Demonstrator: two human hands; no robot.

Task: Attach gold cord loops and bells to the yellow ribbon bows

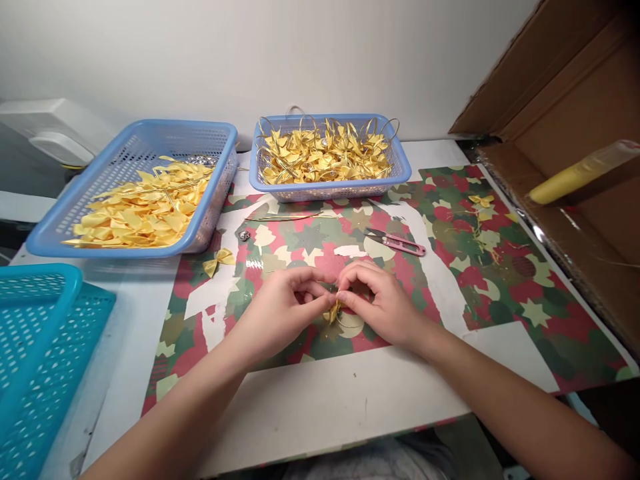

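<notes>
Between my fingertips is a small yellow ribbon bow (332, 313), partly covered by the fingers, with a thin gold cord looping out below it. My left hand (295, 301) pinches it from the left, thumb and forefinger pressed together. From the right, my right hand (373, 300) pinches at the same spot, its fingers curled. The hands meet just above the patterned sheet (310, 243). Pink-handled thread snips (397, 241) lie beyond my right hand. A loose yellow bow (219, 262) and a small shiny piece (244, 235) rest beyond my left hand.
Two blue baskets stand at the back: the left basket (37, 243) holds yellow bows, the right basket (330, 188) bows with gold cords. A teal basket (75, 333) is at left. Gold cords (295, 217) lie mid-table. At right stands a cardboard box (560, 100), near scraps (483, 243).
</notes>
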